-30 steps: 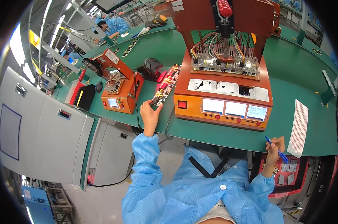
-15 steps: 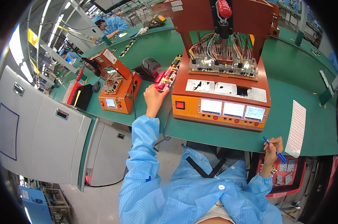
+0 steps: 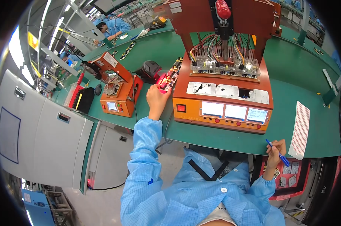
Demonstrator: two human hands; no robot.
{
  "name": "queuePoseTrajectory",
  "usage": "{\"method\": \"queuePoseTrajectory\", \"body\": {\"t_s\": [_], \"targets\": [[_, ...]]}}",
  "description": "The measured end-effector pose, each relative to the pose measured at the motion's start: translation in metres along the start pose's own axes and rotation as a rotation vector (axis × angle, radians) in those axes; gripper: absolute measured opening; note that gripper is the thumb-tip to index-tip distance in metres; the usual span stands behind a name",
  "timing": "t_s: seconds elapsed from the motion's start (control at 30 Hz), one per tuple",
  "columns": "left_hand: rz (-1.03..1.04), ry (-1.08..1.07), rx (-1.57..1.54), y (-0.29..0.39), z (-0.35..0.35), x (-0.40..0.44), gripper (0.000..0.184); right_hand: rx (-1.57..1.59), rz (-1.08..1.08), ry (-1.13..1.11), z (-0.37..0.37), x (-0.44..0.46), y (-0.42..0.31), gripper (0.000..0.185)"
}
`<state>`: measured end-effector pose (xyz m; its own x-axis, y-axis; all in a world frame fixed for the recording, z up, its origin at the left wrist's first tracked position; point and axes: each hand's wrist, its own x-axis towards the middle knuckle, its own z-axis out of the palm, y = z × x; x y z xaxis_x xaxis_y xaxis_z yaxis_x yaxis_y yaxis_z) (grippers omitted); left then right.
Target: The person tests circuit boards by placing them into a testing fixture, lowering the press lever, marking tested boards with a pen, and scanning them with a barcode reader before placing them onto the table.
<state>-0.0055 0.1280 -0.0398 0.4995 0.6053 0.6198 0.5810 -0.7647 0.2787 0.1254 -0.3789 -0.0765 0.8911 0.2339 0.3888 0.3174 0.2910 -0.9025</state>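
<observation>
My left hand [image 3: 157, 98] grips the near end of a long circuit board [image 3: 171, 77], which lies on the green bench between a black scanner [image 3: 149, 71] and the large orange test machine [image 3: 221, 109]. Red light falls on the board's near half. Fingers closed, my right hand [image 3: 274, 154] holds a blue pen [image 3: 277, 152] over the front edge of the bench. Another board sits under the clear plate [image 3: 225, 67] of the large machine. To the right of that machine lies a sheet of red-marked labels [image 3: 300, 130].
A smaller orange machine [image 3: 117, 103] stands at the left with a black box [image 3: 84, 100] beside it. Grey cabinets [image 3: 42, 132] are at far left. A red tray [image 3: 291, 179] with parts is below the bench at right. A co-worker [image 3: 116, 28] sits at the back left.
My left hand and the circuit board have moved away from the bench's front edge, towards the scanner. My right hand still holds the pen in about the same place.
</observation>
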Motion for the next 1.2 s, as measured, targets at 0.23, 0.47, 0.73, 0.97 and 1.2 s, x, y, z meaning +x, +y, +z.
{"method": "queuePoseTrajectory", "body": {"t_s": [0.23,0.47,0.73,0.97,1.2], "targets": [[0.056,0.021,0.065,0.034,0.002,0.039,0.045,0.000,-0.001,-0.009,0.000,0.000,-0.002,0.020],[0.102,-0.046,0.012,0.053,0.049,0.126,0.048,-0.066,0.007,-0.004,0.001,-0.003,-0.003,0.023],[-0.140,-0.071,-0.871,0.037,0.126,0.192,0.062,-0.093,-0.053,0.038,0.001,-0.005,-0.001,0.018],[-0.159,-0.107,-1.135,0.066,0.016,0.120,0.036,-0.065,-0.058,0.035,0.002,-0.005,0.000,0.021],[0.223,-0.045,-0.631,0.105,-0.079,-0.019,0.024,-0.110,-0.042,0.064,0.008,-0.003,-0.001,0.015]]}}
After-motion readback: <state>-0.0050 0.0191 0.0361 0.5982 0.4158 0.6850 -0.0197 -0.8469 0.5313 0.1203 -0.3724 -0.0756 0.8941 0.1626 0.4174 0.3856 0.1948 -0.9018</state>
